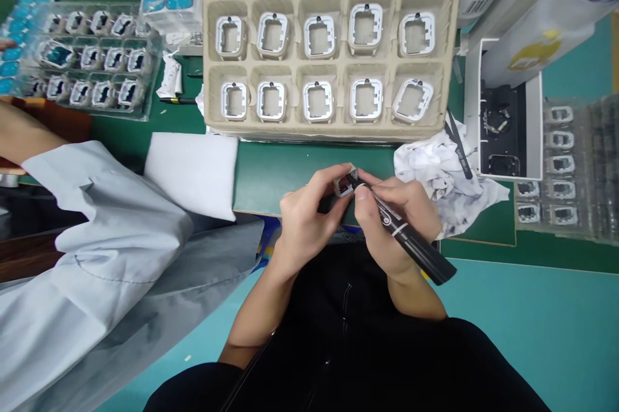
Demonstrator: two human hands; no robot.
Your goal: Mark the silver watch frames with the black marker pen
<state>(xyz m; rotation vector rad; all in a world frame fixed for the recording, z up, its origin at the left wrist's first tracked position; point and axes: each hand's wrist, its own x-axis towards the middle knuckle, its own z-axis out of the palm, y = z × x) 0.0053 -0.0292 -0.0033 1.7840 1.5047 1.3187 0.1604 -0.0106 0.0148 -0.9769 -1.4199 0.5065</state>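
Observation:
Between the fingertips of my left hand (308,213) is a small white square frame (343,187), tilted over the table's front edge. My right hand (400,218) grips a black marker pen (411,241), its tip end against the frame's upper right part. The fingers of my right hand come up beside the frame too; whether they touch it I cannot tell. Just beyond my hands stands a beige moulded tray (333,135), with similar white frames (320,101) in nearly all its visible pockets.
A white foam sheet (191,173) lies left of my hands. To the right are a stained cloth (430,167), black tweezers (458,146) and a white box (536,135). A co-worker's sleeve (111,218) reaches in at left, near clear trays of parts (91,57).

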